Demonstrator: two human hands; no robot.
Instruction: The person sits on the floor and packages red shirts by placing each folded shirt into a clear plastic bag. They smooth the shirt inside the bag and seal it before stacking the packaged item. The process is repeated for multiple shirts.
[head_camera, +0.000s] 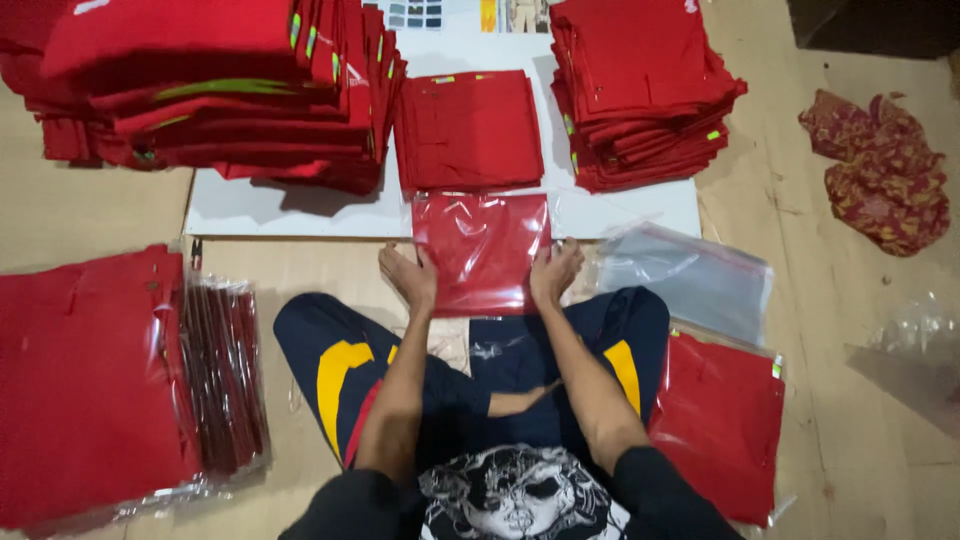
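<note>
both hands, left (410, 275) and right (553, 272), press flat and open on the bagged red garment's (482, 250) side edges.

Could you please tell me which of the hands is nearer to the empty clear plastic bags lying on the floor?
The right hand: it rests on the bagged red garment, beside the empty clear plastic bags. The left hand is on the garment's far side.

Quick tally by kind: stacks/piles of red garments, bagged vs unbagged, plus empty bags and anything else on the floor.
Unbagged red garment stacks: 3 (left, middle, right)
Bagged red garment piles: 2 (left, right)
Bagged garment under left hand and right hand: 1
Empty clear bag stacks: 1
Patterned cloths: 1
Total: 8
</note>
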